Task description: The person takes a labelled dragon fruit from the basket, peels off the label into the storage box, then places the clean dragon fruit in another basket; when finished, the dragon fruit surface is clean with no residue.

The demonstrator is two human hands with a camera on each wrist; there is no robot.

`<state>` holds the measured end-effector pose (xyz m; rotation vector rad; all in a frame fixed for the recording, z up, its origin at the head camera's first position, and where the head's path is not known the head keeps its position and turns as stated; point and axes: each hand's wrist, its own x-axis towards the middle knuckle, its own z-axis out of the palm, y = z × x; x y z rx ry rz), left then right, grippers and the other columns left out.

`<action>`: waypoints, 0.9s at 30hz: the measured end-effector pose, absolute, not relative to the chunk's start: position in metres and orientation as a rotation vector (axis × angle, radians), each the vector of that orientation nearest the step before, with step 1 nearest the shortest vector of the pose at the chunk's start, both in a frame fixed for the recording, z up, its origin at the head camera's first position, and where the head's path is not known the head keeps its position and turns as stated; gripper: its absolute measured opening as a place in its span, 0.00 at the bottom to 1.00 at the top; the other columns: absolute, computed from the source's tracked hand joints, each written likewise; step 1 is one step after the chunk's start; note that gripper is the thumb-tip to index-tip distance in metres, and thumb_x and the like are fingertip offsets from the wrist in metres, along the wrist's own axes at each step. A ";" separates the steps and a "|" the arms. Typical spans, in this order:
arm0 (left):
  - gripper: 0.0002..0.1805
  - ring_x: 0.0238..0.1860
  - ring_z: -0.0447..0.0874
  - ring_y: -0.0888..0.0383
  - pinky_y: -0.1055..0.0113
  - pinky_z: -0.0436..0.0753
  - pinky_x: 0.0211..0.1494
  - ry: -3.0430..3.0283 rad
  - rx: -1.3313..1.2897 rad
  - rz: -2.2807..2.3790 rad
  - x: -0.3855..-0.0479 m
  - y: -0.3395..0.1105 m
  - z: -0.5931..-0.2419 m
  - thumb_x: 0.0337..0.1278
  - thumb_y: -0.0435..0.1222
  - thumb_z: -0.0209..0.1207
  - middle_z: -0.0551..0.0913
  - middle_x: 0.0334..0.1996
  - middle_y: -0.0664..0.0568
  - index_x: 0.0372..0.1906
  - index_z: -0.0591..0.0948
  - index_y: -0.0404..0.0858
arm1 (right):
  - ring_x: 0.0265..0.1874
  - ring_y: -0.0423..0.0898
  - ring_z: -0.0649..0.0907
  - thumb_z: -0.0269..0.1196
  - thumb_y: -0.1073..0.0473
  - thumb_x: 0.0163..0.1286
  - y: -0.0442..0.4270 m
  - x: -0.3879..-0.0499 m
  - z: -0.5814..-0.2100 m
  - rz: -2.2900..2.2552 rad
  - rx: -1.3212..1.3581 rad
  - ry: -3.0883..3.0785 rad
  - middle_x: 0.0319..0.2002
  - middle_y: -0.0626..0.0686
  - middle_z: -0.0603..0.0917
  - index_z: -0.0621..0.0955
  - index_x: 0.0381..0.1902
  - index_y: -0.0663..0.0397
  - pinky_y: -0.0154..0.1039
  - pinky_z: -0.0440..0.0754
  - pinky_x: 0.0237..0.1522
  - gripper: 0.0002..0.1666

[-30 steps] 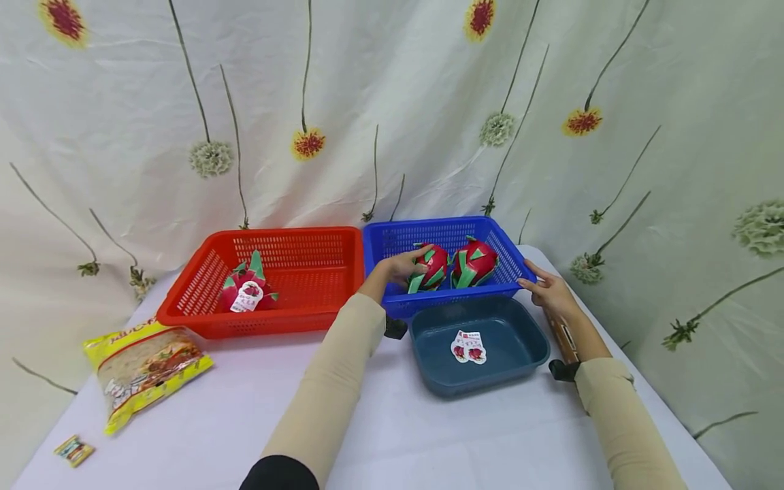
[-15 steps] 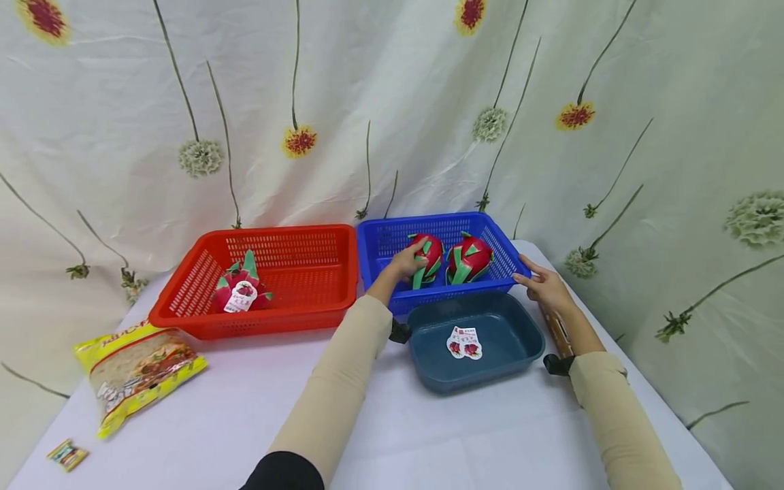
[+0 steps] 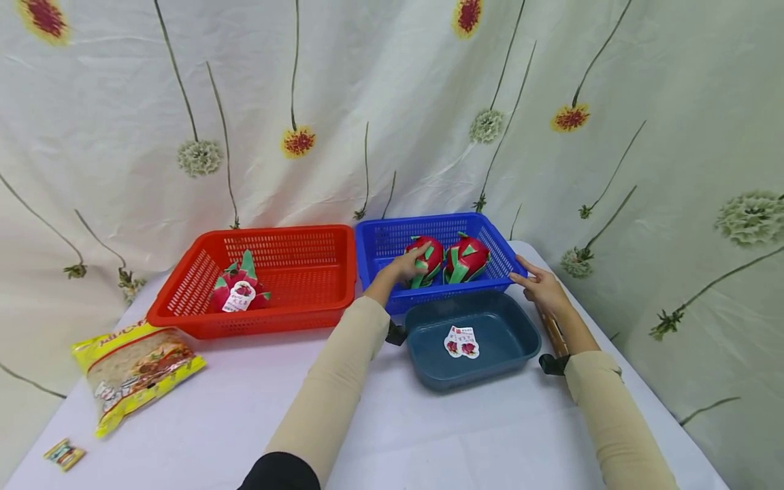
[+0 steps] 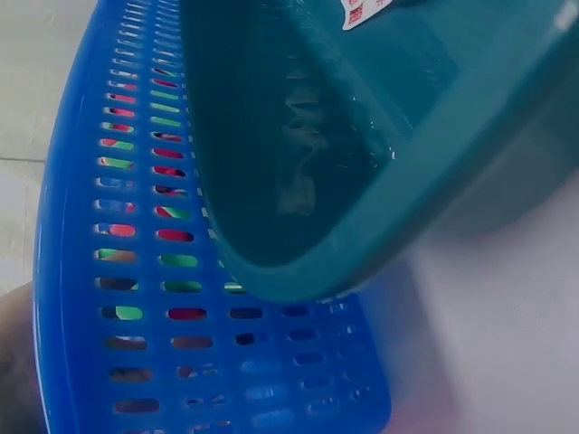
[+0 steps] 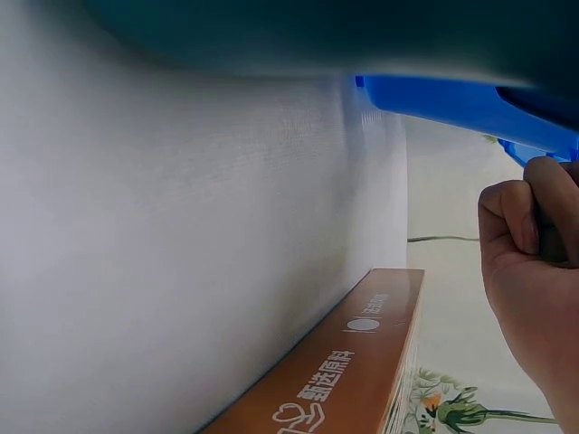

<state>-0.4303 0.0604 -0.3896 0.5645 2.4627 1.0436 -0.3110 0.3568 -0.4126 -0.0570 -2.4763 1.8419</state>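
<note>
On a table, with a dark teal tub as the clock's centre, a blue basket sits at about 12 o'clock, just beyond it. Inside are two red-and-green dragon fruits, side by side. The person's left hand, at 10 to 11 o'clock, touches the left dragon fruit; whether it grips cannot be told. The other dragon fruit stands beside it. The right hand, at 2 o'clock, pinches the basket's near right corner, fingers curled. The hands are well apart.

Printed tags lie in the tub. A brown box is at 3 o'clock. Toward 9 to 10 o'clock, a red basket holds a labelled dragon fruit. Farther out are a yellow bag, at 9, and a small packet, between 8 and 9.
</note>
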 end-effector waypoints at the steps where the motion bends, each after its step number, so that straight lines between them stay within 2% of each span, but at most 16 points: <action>1: 0.39 0.64 0.58 0.41 0.47 0.77 0.48 2.463 0.526 1.024 -0.418 0.059 -0.379 0.64 0.33 0.51 0.48 0.71 0.45 0.72 0.47 0.59 | 0.12 0.39 0.61 0.60 0.47 0.65 0.356 -0.311 -0.413 1.839 -0.063 -2.481 0.25 0.55 0.75 0.57 0.71 0.45 0.31 0.60 0.18 0.41; 4: 0.38 0.65 0.57 0.40 0.48 0.77 0.49 2.464 0.569 0.995 -0.412 0.053 -0.376 0.66 0.35 0.49 0.46 0.71 0.45 0.73 0.45 0.58 | 0.12 0.39 0.61 0.60 0.47 0.64 0.355 -0.311 -0.413 1.816 -0.072 -2.493 0.25 0.55 0.75 0.57 0.71 0.44 0.32 0.60 0.18 0.41; 9: 0.35 0.64 0.60 0.39 0.50 0.80 0.43 2.448 0.598 1.027 -0.415 0.046 -0.375 0.69 0.38 0.45 0.45 0.71 0.44 0.73 0.43 0.58 | 0.12 0.39 0.63 0.59 0.43 0.63 0.359 -0.312 -0.413 1.684 -0.071 -2.571 0.22 0.53 0.73 0.57 0.71 0.45 0.32 0.61 0.17 0.42; 12: 0.34 0.63 0.61 0.38 0.49 0.80 0.42 2.424 0.592 1.159 -0.411 0.038 -0.365 0.70 0.38 0.44 0.45 0.72 0.45 0.72 0.43 0.60 | 0.17 0.42 0.69 0.58 0.41 0.64 0.361 -0.311 -0.406 1.479 -0.057 -2.682 0.26 0.58 0.77 0.58 0.71 0.49 0.33 0.62 0.19 0.43; 15: 0.32 0.63 0.61 0.40 0.52 0.81 0.42 2.428 0.624 1.314 -0.402 0.021 -0.355 0.70 0.40 0.44 0.46 0.72 0.48 0.72 0.46 0.62 | 0.19 0.45 0.70 0.58 0.41 0.64 0.355 -0.305 -0.393 1.206 -0.064 -2.781 0.26 0.61 0.77 0.61 0.68 0.56 0.34 0.61 0.19 0.42; 17: 0.32 0.60 0.67 0.40 0.53 0.80 0.44 2.490 0.676 1.399 -0.392 0.004 -0.344 0.69 0.41 0.45 0.48 0.72 0.48 0.72 0.48 0.60 | 0.18 0.45 0.70 0.61 0.44 0.62 0.349 -0.302 -0.382 1.062 -0.077 -2.784 0.22 0.58 0.76 0.66 0.65 0.61 0.35 0.61 0.18 0.40; 21: 0.30 0.55 0.73 0.40 0.53 0.78 0.49 2.737 0.693 1.577 -0.360 -0.044 -0.323 0.67 0.44 0.48 0.58 0.68 0.43 0.71 0.55 0.55 | 0.14 0.44 0.65 0.66 0.52 0.59 0.328 -0.297 -0.358 0.906 -0.050 -2.706 0.16 0.52 0.66 0.72 0.59 0.63 0.34 0.61 0.14 0.33; 24: 0.28 0.55 0.72 0.41 0.49 0.75 0.52 2.928 0.578 1.760 -0.335 -0.090 -0.318 0.66 0.45 0.50 0.64 0.63 0.39 0.70 0.60 0.54 | 0.14 0.45 0.65 0.66 0.58 0.59 0.302 -0.295 -0.341 0.895 0.044 -2.614 0.17 0.51 0.66 0.75 0.56 0.60 0.34 0.62 0.13 0.27; 27: 0.27 0.52 0.74 0.43 0.49 0.75 0.51 3.119 0.348 1.936 -0.310 -0.138 -0.321 0.65 0.44 0.51 0.68 0.57 0.39 0.68 0.63 0.53 | 0.14 0.46 0.65 0.64 0.63 0.61 0.267 -0.296 -0.325 0.959 0.163 -2.513 0.17 0.52 0.66 0.77 0.54 0.58 0.35 0.62 0.13 0.22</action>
